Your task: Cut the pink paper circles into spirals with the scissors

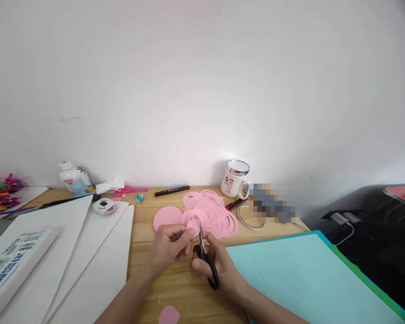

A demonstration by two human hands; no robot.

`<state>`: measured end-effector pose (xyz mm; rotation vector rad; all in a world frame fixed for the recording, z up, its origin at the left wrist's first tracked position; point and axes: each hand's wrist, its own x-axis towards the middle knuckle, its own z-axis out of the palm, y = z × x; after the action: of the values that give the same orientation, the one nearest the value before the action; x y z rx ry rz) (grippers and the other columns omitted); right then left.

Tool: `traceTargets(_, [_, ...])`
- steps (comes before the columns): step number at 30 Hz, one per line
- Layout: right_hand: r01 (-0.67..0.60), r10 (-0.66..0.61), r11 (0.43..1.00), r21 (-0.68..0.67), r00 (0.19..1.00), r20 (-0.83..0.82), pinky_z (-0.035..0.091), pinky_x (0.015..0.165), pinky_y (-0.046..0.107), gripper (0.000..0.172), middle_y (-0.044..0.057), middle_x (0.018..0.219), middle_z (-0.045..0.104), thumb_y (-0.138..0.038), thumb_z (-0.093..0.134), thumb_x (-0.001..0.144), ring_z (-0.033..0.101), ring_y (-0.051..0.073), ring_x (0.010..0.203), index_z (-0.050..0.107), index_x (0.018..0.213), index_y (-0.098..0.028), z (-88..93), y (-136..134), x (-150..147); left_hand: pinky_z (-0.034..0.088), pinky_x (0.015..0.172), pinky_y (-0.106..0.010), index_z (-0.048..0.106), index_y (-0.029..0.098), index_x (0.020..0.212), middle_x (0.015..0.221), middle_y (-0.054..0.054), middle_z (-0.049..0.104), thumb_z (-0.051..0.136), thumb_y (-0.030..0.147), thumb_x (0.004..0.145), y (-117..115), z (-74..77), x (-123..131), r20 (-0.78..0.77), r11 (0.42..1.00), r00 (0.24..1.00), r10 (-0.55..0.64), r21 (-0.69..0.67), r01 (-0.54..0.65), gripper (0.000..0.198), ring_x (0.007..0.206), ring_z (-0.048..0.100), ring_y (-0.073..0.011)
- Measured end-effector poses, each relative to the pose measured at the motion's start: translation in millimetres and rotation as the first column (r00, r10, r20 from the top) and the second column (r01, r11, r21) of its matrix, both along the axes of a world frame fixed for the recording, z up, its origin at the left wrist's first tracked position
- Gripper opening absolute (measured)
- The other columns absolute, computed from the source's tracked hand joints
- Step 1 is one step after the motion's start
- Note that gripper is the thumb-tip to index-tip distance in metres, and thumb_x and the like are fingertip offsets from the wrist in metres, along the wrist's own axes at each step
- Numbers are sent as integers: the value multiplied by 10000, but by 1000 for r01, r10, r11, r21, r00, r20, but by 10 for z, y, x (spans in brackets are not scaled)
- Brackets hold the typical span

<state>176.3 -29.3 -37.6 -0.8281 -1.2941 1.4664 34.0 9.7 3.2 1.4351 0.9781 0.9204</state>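
My left hand (171,244) pinches a small pink paper piece (193,226) between thumb and fingers. In my right hand (221,263) is a pair of scissors (213,271) with black handles, the blades pointing away from me and up against the right side of that piece. Just beyond both hands lies a heap of pink paper cutouts (219,209), many with curved slits. A plain pink paper disc (168,219) rests at the heap's left. Close to the front edge of view is another pink paper piece (169,315).
White boards (114,252) and a white box (18,265) cover the left side. Light-blue sheets (290,274) lie at right. Along the wall stand a mug (235,180) and a bottle (74,177), with a black marker (172,191) and pink scissors (131,190) between them.
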Motion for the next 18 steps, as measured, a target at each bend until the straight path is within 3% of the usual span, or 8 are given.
traceTargets(3, [0,0,1000,18,1000,-16,245,440,195,401,-80,572,421,-460,691,693,316,76,489,438,864,-200,9,21,8,272,314,-160,567,150,533,368,56,454,576,467,729,2,-13,-2,-9,1000,1000,-11,1,11,373,303,354,-46])
traceTargets(13, [53,-49,997,-61,996,79,356,378,197,467,-98,430,494,-550,643,689,413,76,326,460,911,-182,-60,13,8,292,363,-172,622,132,572,373,52,439,567,452,742,0,9,2,-22,1000,1000,-16,17,16,367,340,358,-52])
traceTargets(18, [146,-144,989,-31,987,77,347,360,199,430,-95,393,459,-546,627,708,406,80,310,492,863,-168,-11,47,19,294,390,-178,516,145,427,376,37,455,581,426,740,26,19,-51,31,999,999,-16,30,15,426,364,369,-51])
